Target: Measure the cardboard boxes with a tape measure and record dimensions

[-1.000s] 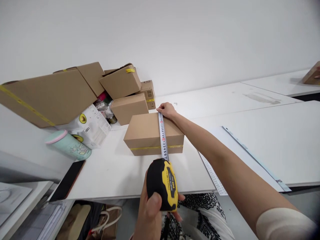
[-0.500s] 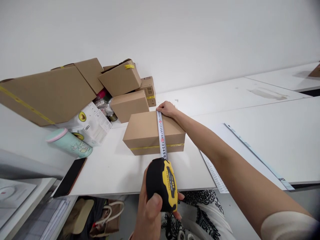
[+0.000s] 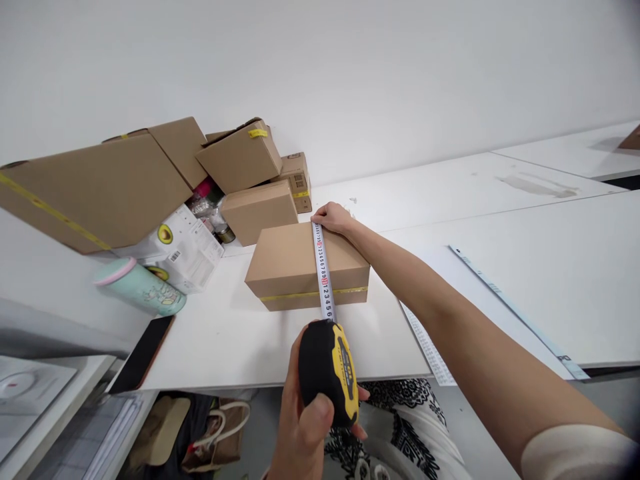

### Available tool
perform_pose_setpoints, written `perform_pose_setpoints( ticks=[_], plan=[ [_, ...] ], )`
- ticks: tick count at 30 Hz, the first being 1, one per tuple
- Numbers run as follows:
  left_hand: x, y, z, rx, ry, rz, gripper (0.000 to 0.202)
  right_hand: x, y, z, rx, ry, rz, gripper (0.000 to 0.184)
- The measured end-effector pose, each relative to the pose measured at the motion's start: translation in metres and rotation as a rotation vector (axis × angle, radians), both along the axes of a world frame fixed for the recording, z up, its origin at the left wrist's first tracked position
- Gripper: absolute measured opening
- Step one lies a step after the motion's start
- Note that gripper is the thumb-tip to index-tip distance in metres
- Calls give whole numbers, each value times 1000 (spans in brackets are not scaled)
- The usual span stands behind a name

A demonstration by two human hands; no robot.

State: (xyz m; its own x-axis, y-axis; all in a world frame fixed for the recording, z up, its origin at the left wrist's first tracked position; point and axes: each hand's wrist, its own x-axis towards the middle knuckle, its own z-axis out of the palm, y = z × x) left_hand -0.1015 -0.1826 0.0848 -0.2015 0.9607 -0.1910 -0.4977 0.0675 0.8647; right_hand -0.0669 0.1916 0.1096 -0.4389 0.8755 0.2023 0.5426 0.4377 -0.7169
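My left hand (image 3: 310, 427) is wrapped round a black and yellow tape measure (image 3: 327, 373), held in front of the table's near edge. Its white blade (image 3: 323, 273) runs away from me across the top of a closed cardboard box (image 3: 287, 257). At the box's far edge my right hand (image 3: 334, 217) pinches the end of the blade, and its fingers hide the tip. Yellow tape runs along the box's near side, and the blade passes above it.
Several cardboard boxes (image 3: 260, 210) are stacked at the back left. Beside them are a white avocado-print carton (image 3: 193, 247), a mint tumbler (image 3: 145, 287) lying tilted and a dark phone-like slab (image 3: 143, 353). Paper sheets (image 3: 465, 313) with a pale blue strip (image 3: 515, 310) lie right.
The tape measure's case in my left hand has shifted slightly to the right and turned a little. My right hand stays at the box's far edge.
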Motion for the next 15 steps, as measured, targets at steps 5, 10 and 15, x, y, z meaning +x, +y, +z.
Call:
perform_pose_setpoints(
  ticks=[5,10,15],
  plan=[
    [-2,-4,0,-9,-19,26,88,1,0,-1,13,11,11,25],
    [-2,-4,-2,2,-7,21,91,2,-1,-2,15,14,14,27],
    [-2,-5,-4,-20,-40,15,98,0,-2,0,47,154,29,26]
  ],
)
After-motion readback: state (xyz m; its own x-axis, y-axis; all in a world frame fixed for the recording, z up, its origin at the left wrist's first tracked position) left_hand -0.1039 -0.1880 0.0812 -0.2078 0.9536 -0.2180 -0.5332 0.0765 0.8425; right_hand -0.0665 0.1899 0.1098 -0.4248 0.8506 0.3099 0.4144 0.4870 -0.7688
